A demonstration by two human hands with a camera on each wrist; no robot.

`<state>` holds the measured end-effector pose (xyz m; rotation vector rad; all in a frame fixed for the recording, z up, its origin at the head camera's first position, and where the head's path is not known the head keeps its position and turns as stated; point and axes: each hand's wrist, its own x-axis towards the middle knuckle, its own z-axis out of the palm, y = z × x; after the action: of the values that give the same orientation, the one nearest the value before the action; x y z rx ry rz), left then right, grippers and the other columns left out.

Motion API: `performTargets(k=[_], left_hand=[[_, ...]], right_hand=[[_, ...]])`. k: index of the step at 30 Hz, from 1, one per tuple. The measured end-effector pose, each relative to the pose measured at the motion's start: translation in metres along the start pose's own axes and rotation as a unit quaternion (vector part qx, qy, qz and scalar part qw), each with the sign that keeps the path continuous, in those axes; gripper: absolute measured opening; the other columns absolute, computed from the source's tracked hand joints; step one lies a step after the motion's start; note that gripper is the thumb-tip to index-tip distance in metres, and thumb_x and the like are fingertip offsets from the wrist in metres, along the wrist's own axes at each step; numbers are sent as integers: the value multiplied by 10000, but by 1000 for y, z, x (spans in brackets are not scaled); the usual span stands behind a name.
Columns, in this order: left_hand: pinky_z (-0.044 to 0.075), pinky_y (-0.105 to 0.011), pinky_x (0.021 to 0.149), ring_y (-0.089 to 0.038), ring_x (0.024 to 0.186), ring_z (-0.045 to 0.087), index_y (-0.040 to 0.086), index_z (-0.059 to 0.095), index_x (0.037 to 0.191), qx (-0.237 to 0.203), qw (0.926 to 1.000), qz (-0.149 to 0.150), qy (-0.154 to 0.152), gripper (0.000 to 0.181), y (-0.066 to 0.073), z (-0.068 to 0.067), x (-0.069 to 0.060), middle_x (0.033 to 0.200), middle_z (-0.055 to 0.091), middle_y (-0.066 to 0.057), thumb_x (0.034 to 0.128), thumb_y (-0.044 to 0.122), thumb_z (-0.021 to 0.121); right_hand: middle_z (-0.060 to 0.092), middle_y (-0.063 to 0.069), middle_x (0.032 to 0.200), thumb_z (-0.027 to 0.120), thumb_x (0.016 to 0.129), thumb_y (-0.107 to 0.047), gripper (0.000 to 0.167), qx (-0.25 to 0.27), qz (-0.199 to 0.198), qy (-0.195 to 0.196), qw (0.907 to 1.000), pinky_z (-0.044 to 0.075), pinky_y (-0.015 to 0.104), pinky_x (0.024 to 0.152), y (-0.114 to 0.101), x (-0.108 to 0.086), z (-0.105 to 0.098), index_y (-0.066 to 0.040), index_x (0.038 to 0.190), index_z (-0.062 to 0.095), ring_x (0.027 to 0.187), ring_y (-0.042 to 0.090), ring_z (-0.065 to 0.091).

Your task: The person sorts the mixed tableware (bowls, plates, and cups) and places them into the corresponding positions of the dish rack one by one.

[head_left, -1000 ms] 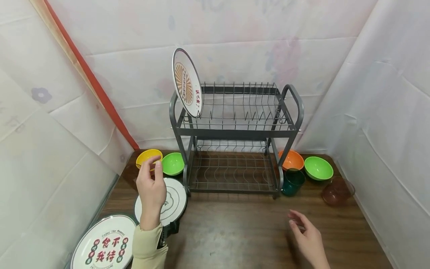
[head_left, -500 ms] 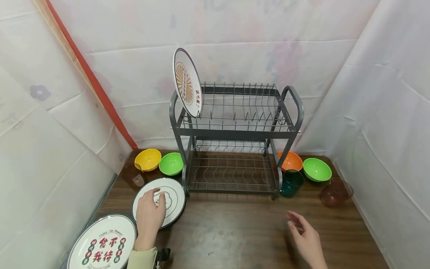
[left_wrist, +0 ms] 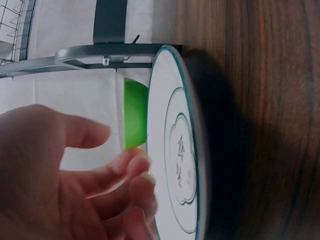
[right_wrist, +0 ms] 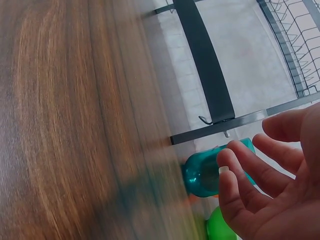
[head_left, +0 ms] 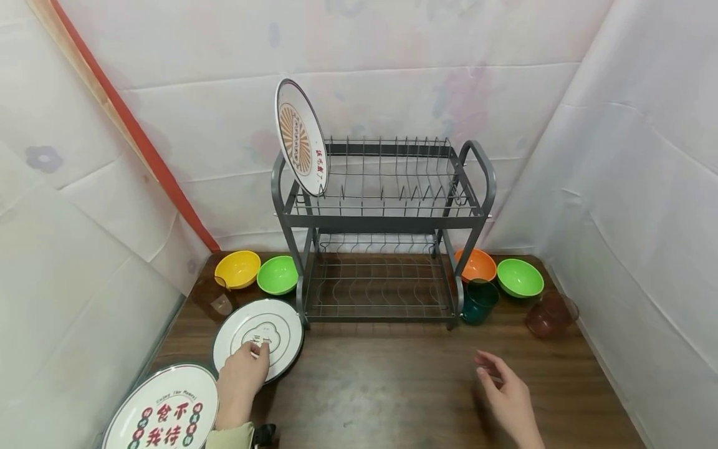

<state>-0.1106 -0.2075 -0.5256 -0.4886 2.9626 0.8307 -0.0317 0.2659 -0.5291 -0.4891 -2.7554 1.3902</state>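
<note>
My left hand [head_left: 242, 377] hovers at the near edge of a white plate with a dark rim [head_left: 283, 330], its fingers loosely bent and holding nothing. In the left wrist view a gap shows between thumb and fingers, beside that plate [left_wrist: 172, 145]; whether the fingertips touch it I cannot tell. A larger white plate with red characters [head_left: 187, 386] lies at the near left. My right hand [head_left: 507, 399] hangs over the table's right side with relaxed fingers and nothing in it. A teal cup [right_wrist: 202, 172] stands beyond it. Another plate [head_left: 308, 134] leans in the dish rack's upper left end.
The two-tier dish rack [head_left: 384, 221] stands at the back middle. Left of it are a yellow bowl [head_left: 238, 269], a green bowl [head_left: 277, 275] and a brown glass [head_left: 213, 299]. To its right sit an orange bowl [head_left: 478, 265], another green bowl [head_left: 520, 277] and a reddish glass [head_left: 551, 315].
My left hand has come down and toward me, from beside the yellow bowl to the near edge of the dark-rimmed plate. The right hand stays nearly still. The head view shifts slightly.
</note>
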Motion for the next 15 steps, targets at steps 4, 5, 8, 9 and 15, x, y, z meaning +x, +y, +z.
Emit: performTargets(k=[4, 5, 8, 9, 15], left_hand=[[438, -438, 541, -264, 622, 580, 63, 655, 819, 134, 9981, -83, -589, 454, -6, -5, 0, 706, 651, -87, 1002, 432, 464], [435, -429, 541, -251, 617, 580, 67, 653, 810, 127, 9975, -119, -684, 471, -7, -7, -1, 672, 644, -55, 1007, 444, 452], [422, -403, 527, -227, 604, 573, 64, 644, 829, 107, 9966, -269, -770, 491, -12, -10, -2, 598, 610, 11, 1011, 466, 428], [419, -398, 523, -228, 603, 571, 58, 638, 845, 113, 9966, -328, -750, 490, -14, -11, -3, 589, 603, 13, 1010, 466, 424], [444, -438, 538, -272, 631, 582, 33, 658, 869, 259, 9959, -443, -741, 495, -20, -13, -3, 563, 590, -17, 1004, 456, 440]], right_hand=[[623, 138, 1290, 525, 1041, -148, 349, 42, -95, 3, 9999, 485, 496, 951, -1, 0, 1, -72, 1382, 531, 1177, 304, 578], [626, 139, 1288, 529, 1039, -146, 346, 43, -121, 23, 9999, 488, 494, 948, 0, 0, 1, -70, 1377, 537, 1173, 304, 582], [625, 140, 1292, 534, 1034, -140, 347, 16, -89, 26, 10000, 490, 494, 946, -1, 0, 2, -70, 1373, 541, 1177, 305, 581], [624, 142, 1293, 535, 1032, -139, 348, 11, -57, 17, 10000, 489, 496, 947, -1, 0, 2, -68, 1372, 542, 1180, 306, 579], [613, 151, 1305, 522, 1036, -136, 342, 8, 168, -59, 9998, 473, 513, 958, -4, 1, 5, -69, 1371, 539, 1198, 311, 560]])
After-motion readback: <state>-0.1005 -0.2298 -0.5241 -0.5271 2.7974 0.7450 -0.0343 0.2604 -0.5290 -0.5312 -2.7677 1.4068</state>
